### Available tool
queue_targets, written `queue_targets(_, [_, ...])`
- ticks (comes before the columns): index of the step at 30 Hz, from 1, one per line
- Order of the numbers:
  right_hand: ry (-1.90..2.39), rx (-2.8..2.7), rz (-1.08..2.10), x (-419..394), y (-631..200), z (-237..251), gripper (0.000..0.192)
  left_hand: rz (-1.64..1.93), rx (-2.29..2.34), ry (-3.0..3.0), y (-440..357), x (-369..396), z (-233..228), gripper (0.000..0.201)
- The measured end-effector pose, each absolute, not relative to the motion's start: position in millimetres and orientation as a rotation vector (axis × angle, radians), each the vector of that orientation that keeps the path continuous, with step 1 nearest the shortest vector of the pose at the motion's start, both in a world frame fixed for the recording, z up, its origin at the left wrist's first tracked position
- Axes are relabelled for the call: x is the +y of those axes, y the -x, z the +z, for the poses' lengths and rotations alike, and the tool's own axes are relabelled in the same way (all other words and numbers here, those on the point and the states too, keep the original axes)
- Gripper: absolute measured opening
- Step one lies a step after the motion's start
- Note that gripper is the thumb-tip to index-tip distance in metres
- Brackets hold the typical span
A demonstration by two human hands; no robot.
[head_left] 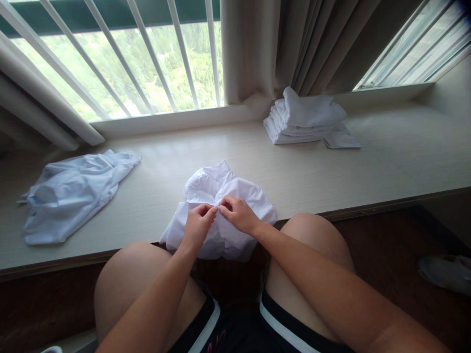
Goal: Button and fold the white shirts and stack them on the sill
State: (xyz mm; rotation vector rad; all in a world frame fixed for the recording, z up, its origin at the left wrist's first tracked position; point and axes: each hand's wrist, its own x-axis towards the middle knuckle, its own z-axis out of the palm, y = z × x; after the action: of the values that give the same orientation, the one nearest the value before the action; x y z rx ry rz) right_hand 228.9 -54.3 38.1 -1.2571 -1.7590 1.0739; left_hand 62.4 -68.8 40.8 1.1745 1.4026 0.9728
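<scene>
Low in the middle of the frame, a crumpled white garment lay at the near edge of the pale desk, its lower part hanging over the edge between the person's bare knees. Both hands met on top of it. The left hand was curled, fingertips pinching a small fold of the cloth, and the right hand pinched the same spot from the other side — the fingertips of the two hands touched or nearly touched at the centre of the garment. What lay between the fingertips was too small to make out.

At the left of the frame, well apart from the hands, a light-blue garment sprawled loosely on the desk, unfolded and rumpled. In the upper right of centre, near the back of the desk, a stack of folded white cloths sat just below a beige curtain, with one flat folded piece lying just beside the stack on its right.

Behind the desk ran a window with slanted white bars, green showing through it. A second curtain hung at the far left. On the dark floor at the right edge lay a pale object — blurred, not identifiable.
</scene>
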Motion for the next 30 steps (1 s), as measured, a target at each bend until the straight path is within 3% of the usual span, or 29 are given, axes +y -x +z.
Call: queue_targets(30, [1.25, -1.739, 1.083, -52.7, -231.5, 37.9, 0.017, 0.952, 1.372, -1.188, -62.7, -72.3, 41.4, 0.036])
